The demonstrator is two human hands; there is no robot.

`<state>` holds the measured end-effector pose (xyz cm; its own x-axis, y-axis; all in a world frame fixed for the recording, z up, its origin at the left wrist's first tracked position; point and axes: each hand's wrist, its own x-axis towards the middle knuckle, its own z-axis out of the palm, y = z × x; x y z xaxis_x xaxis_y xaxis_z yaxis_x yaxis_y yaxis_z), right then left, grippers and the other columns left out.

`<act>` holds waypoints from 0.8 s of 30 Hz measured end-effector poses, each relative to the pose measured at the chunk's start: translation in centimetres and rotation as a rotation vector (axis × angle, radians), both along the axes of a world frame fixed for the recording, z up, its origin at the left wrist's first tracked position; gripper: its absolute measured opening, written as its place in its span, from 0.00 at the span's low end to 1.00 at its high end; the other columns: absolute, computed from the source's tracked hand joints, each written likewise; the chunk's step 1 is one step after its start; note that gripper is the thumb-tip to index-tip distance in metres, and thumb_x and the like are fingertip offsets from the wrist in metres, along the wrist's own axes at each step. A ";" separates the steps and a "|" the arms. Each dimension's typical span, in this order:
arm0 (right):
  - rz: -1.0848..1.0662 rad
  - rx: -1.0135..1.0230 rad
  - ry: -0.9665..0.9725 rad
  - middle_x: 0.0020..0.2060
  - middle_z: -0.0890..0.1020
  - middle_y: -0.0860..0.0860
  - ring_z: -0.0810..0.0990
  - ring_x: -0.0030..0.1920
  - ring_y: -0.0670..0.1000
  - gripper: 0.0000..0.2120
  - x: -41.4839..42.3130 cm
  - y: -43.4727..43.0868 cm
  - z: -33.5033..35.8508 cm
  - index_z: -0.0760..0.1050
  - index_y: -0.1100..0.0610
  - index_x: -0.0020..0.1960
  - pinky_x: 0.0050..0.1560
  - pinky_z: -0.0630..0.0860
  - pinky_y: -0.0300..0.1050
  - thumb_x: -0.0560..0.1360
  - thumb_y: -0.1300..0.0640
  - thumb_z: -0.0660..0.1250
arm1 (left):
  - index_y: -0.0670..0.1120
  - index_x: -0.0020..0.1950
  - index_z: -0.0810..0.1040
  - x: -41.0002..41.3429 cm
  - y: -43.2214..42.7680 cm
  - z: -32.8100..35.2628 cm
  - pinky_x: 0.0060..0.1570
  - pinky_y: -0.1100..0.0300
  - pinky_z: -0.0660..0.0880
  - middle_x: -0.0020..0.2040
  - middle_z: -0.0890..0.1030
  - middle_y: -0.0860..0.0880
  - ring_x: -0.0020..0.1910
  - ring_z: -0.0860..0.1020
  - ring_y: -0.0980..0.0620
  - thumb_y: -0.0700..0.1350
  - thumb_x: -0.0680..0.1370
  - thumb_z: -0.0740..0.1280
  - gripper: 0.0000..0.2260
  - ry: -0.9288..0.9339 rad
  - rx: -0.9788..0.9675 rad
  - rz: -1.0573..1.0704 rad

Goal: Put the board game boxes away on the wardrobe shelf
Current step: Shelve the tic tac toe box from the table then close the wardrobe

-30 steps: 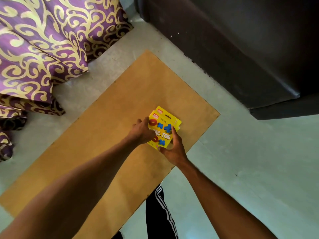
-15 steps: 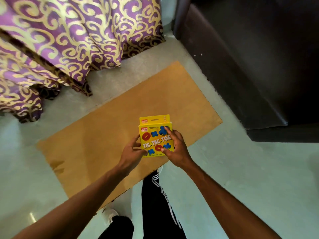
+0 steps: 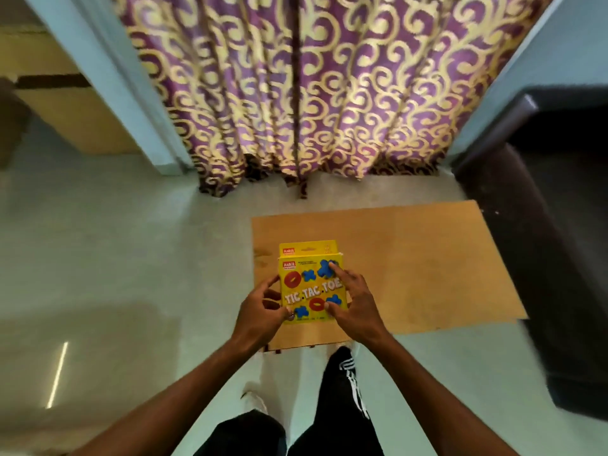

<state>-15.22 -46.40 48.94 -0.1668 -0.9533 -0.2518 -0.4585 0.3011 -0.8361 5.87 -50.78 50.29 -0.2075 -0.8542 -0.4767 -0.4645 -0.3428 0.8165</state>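
The left hand (image 3: 260, 311) grips the left edge of the game box (image 3: 311, 287). Its fingers are curled round that side and its thumb presses on the front near the lower left corner. The right hand (image 3: 357, 307) holds the right edge. Its thumb lies on the front by the lower right corner, and its forefinger stretches up across the front to the blue cross near the top. The other fingers of that hand are hidden behind the box. Both hands are closed on the box and hold nothing else.

The box is yellow, with red rings, blue crosses and the words TIC TAC TOE in white. It is held up in the air in front of the body, face toward the camera, with its flap uppermost. From this view it hangs over the near left part of a brown board (image 3: 411, 258) that lies flat on the pale floor (image 3: 115, 258).

Below the arms a leg in black trousers with white stripes (image 3: 339, 406) and a pale shoe (image 3: 256, 403) show. Beyond the board a purple curtain with gold swirls (image 3: 312, 93) hangs to the floor between pale blue walls (image 3: 108, 77). A dark piece of furniture (image 3: 543, 225) stands along the board's right side, and a yellow surface (image 3: 65, 110) shows at far left.
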 end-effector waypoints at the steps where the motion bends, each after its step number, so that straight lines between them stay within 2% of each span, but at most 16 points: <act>1: 0.043 -0.007 0.001 0.61 0.67 0.49 0.73 0.60 0.46 0.40 3.1 -0.3 0.6 0.62 0.43 0.74 0.55 0.81 0.42 0.69 0.62 0.76 | 0.52 0.72 0.69 3.4 0.6 0.6 0.41 0.54 0.83 0.50 0.81 0.50 0.46 0.82 0.51 0.42 0.70 0.77 0.32 -0.014 -0.027 0.033; 5: 0.211 -0.032 -0.008 0.60 0.68 0.49 0.74 0.55 0.44 0.40 12.6 -2.2 2.5 0.62 0.46 0.75 0.53 0.80 0.36 0.69 0.63 0.76 | 0.50 0.71 0.70 13.5 1.9 2.9 0.40 0.57 0.83 0.51 0.80 0.50 0.45 0.82 0.53 0.42 0.71 0.76 0.30 -0.043 -0.087 0.170; 9: 0.433 -0.052 -0.025 0.61 0.68 0.49 0.74 0.57 0.47 0.40 22.4 -6.0 3.7 0.64 0.45 0.73 0.52 0.81 0.41 0.68 0.65 0.76 | 0.50 0.69 0.72 23.3 2.8 4.7 0.38 0.61 0.81 0.56 0.79 0.51 0.41 0.83 0.55 0.39 0.70 0.76 0.29 -0.050 -0.117 0.368; 13: 0.634 -0.076 0.018 0.60 0.68 0.49 0.74 0.56 0.47 0.39 31.2 -11.4 3.8 0.64 0.47 0.74 0.49 0.74 0.25 0.68 0.63 0.76 | 0.50 0.67 0.74 31.0 1.9 4.8 0.39 0.60 0.81 0.54 0.81 0.53 0.40 0.83 0.54 0.40 0.69 0.77 0.28 -0.036 -0.119 0.566; 16: 0.735 -0.091 0.053 0.60 0.69 0.51 0.74 0.57 0.49 0.39 37.3 -15.6 3.8 0.65 0.49 0.74 0.49 0.66 0.18 0.67 0.64 0.74 | 0.52 0.65 0.74 35.9 -0.3 4.6 0.40 0.57 0.82 0.54 0.82 0.53 0.39 0.84 0.53 0.42 0.69 0.77 0.26 -0.045 -0.124 0.690; 20: 0.877 -0.142 0.064 0.61 0.71 0.52 0.73 0.56 0.47 0.39 46.0 -22.4 3.7 0.64 0.49 0.74 0.51 0.65 0.19 0.67 0.62 0.75 | 0.53 0.71 0.69 43.1 -4.7 4.6 0.35 0.63 0.79 0.53 0.81 0.55 0.40 0.84 0.55 0.45 0.70 0.77 0.32 -0.078 -0.132 0.827; 24: 1.008 -0.136 0.049 0.62 0.71 0.52 0.72 0.56 0.45 0.39 55.3 -29.3 4.9 0.64 0.46 0.74 0.53 0.66 0.21 0.66 0.61 0.74 | 0.57 0.74 0.65 50.4 -9.0 4.9 0.36 0.62 0.80 0.53 0.81 0.54 0.39 0.84 0.55 0.41 0.69 0.77 0.37 -0.069 -0.175 0.955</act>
